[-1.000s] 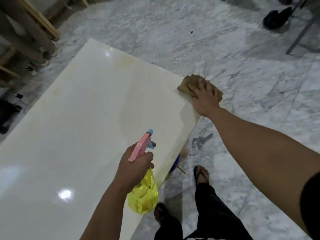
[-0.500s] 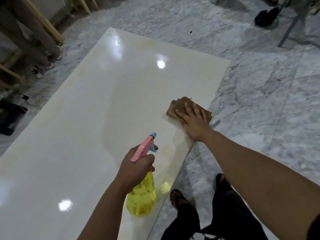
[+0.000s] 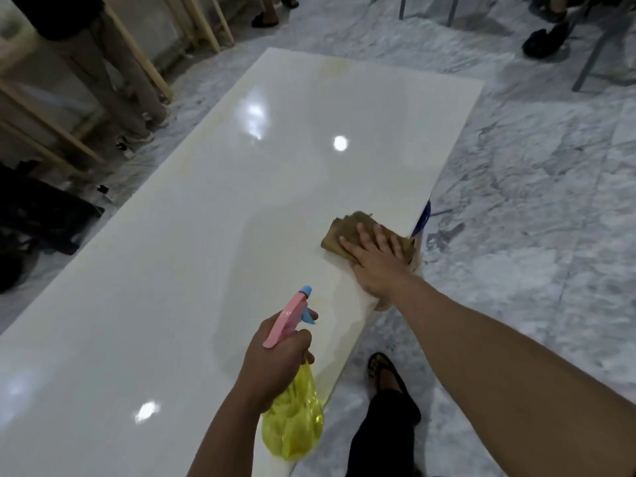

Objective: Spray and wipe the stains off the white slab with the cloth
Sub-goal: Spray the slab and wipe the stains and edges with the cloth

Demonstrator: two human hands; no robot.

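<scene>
Grey marble floor point(image 3: 516, 201); white slab point(image 3: 206, 218) raised above it, glossy. Right hand point(image 3: 375, 263) lies flat, fingers straight, pressing the brown cloth point(image 3: 347, 228) at the slab's right edge. Left hand point(image 3: 275, 359) has its grip clamped on the spray bottle point(image 3: 292, 425) at the slab's near edge. Faint yellowish marks, possibly stains, at the slab's far end. Best: even pressure, overlapping strokes, cloth fully on the slab.

Surface materials and finishes

The white slab point(image 3: 213, 235) is smooth and highly glossy, mirroring lamp glare, with a faint yellowish stain toward 12 o'clock. The cloth point(image 3: 347, 228) is matt brown woven fabric, folded. The spray bottle point(image 3: 294, 425) is translucent yellow plastic with an opaque pink and blue plastic head. The floor point(image 3: 533, 201) is polished grey-veined marble. Frames point(image 3: 144, 46) at 10 o'clock are bare wood.
</scene>
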